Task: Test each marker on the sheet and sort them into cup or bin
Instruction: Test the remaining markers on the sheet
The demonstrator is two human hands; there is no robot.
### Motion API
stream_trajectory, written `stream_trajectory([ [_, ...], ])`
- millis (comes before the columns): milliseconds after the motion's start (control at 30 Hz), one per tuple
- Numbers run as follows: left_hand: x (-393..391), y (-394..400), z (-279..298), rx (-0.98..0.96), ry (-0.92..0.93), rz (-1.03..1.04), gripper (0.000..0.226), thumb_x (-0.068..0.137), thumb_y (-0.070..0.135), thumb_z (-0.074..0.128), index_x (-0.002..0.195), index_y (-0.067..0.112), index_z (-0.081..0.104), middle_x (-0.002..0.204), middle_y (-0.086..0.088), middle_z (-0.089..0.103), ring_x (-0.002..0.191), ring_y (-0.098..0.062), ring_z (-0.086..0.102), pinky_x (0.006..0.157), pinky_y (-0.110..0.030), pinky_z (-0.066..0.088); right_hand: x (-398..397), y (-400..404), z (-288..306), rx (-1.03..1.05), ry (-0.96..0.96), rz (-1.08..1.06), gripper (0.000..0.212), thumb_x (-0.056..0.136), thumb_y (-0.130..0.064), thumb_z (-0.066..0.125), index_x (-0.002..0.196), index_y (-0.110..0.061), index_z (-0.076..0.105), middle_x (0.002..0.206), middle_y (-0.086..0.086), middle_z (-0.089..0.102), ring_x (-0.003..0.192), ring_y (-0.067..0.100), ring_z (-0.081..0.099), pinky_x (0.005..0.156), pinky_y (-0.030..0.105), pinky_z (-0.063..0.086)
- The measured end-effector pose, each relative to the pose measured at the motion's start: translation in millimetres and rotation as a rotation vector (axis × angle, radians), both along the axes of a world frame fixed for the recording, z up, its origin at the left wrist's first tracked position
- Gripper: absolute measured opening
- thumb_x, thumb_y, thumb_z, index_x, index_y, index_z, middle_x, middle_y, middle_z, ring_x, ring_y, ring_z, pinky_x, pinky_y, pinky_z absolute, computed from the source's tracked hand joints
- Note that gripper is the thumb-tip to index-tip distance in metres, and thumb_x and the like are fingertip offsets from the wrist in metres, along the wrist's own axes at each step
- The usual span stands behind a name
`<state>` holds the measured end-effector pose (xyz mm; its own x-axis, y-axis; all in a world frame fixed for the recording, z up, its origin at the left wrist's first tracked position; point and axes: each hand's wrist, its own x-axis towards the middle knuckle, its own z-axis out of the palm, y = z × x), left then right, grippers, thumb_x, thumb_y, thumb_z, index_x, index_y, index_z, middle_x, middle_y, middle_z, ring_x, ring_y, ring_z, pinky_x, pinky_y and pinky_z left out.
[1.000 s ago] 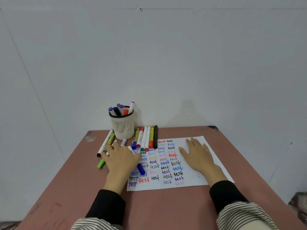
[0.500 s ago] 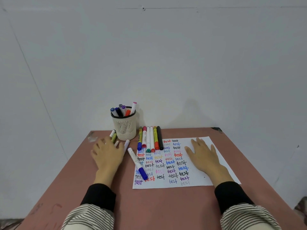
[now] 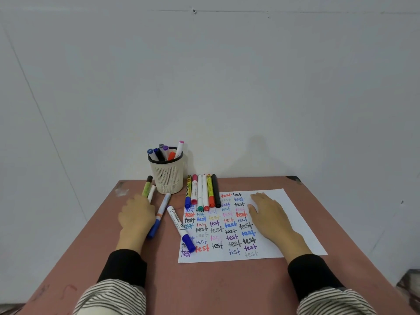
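A white sheet (image 3: 295,214) covered with coloured "test" words lies on the table. My right hand (image 3: 270,219) rests flat on it, fingers apart, holding nothing. My left hand (image 3: 136,215) lies left of the sheet with fingers curled down over the near ends of a green marker (image 3: 146,188) and a white marker (image 3: 151,192); the grip is hidden. A blue-capped marker (image 3: 160,212) lies against that hand's right side. A white marker with a blue cap (image 3: 179,225) lies slanted across the sheet's left edge. The mesh cup (image 3: 169,178) holds several markers.
Several markers (image 3: 202,192) lie side by side between the cup and the sheet's far edge. The reddish table (image 3: 216,287) stands against a white wall. No bin is in view.
My left hand has left the sheet and moved left onto the green and white markers, then curled its fingers. The blue-capped marker beside it now shows. My right hand stays flat.
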<state>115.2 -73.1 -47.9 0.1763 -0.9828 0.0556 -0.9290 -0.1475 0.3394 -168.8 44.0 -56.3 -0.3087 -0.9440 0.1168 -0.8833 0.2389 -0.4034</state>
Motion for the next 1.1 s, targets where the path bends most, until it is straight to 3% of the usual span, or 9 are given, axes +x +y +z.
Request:
stream_trajectory([
  [100,6,1,3,-0.010,0.051,0.015,0.028,0.094,0.025,0.054,0.114,0.004,0.055,0.093,-0.009,0.057,0.080,-0.026,0.058,0.066,-0.034,0.048,1,2,2,-0.018,-0.014,-0.003,0.048,0.105,-0.030,0.034,0.150,-0.012,0.032,0.157,0.005,0.031,0.145,0.020,0.025,0.119,0.033,0.016],
  [233,13,2,4,-0.030,0.178,0.034,0.028,0.094,0.027,0.055,0.109,0.004,0.057,0.091,-0.011,0.058,0.076,-0.026,0.056,0.060,-0.034,0.042,0,2,1,-0.035,-0.015,-0.005,0.047,0.105,-0.029,0.036,0.148,-0.012,0.035,0.154,0.005,0.036,0.142,0.020,0.031,0.118,0.033,0.019],
  [333,14,4,6,0.008,0.324,-0.003,0.039,0.092,0.040,0.061,0.101,0.002,0.054,0.080,-0.009,0.053,0.069,-0.023,0.053,0.057,-0.033,0.040,-1,0,-1,-0.043,-0.021,-0.009,0.046,0.104,-0.029,0.037,0.147,-0.012,0.037,0.153,0.004,0.037,0.141,0.020,0.033,0.118,0.034,0.021],
  [433,11,9,8,0.047,0.326,-0.027,0.051,0.082,0.052,0.069,0.093,0.005,0.051,0.075,-0.007,0.052,0.063,-0.018,0.049,0.050,-0.030,0.032,-1,0,-1,-0.043,-0.026,-0.005,0.046,0.104,-0.029,0.037,0.147,-0.012,0.037,0.153,0.004,0.037,0.141,0.019,0.032,0.118,0.035,0.020],
  [667,12,12,9,0.079,0.206,-0.009,0.043,0.079,0.044,0.074,0.097,0.011,0.054,0.087,-0.006,0.057,0.075,-0.021,0.057,0.060,-0.031,0.040,-1,1,-2,-0.055,-0.023,-0.002,0.044,0.104,-0.028,0.038,0.145,-0.011,0.041,0.149,0.004,0.043,0.136,0.020,0.039,0.116,0.035,0.025],
  [867,16,10,8,-0.019,0.230,0.093,0.035,0.091,0.042,0.056,0.093,0.007,0.058,0.085,-0.008,0.059,0.076,-0.026,0.057,0.064,-0.034,0.040,-2,1,-2,-0.066,-0.030,0.000,0.043,0.104,-0.028,0.039,0.143,-0.011,0.043,0.147,0.003,0.045,0.134,0.020,0.042,0.115,0.036,0.028],
  [967,21,6,6,-0.098,0.371,0.128,0.034,0.092,0.039,0.050,0.094,0.007,0.063,0.079,-0.011,0.065,0.069,-0.026,0.059,0.058,-0.033,0.039,-2,0,-2,-0.073,-0.033,0.003,0.042,0.104,-0.027,0.039,0.143,-0.011,0.044,0.146,0.003,0.046,0.133,0.020,0.043,0.114,0.035,0.028],
  [1034,21,5,6,-0.169,0.540,0.141,0.031,0.092,0.037,0.050,0.103,0.009,0.056,0.079,-0.013,0.065,0.067,-0.027,0.059,0.056,-0.032,0.040,-2,1,-2,-0.074,-0.033,0.002,0.042,0.104,-0.027,0.039,0.143,-0.011,0.044,0.146,0.003,0.046,0.133,0.020,0.043,0.114,0.035,0.028],
  [1100,16,11,14,-0.284,0.740,0.122,0.027,0.093,0.032,0.050,0.098,0.007,0.054,0.076,-0.012,0.063,0.064,-0.026,0.055,0.054,-0.030,0.039,-2,1,-1,-0.074,-0.041,0.000,0.042,0.104,-0.026,0.039,0.143,-0.011,0.044,0.147,0.003,0.045,0.133,0.020,0.042,0.115,0.034,0.027],
])
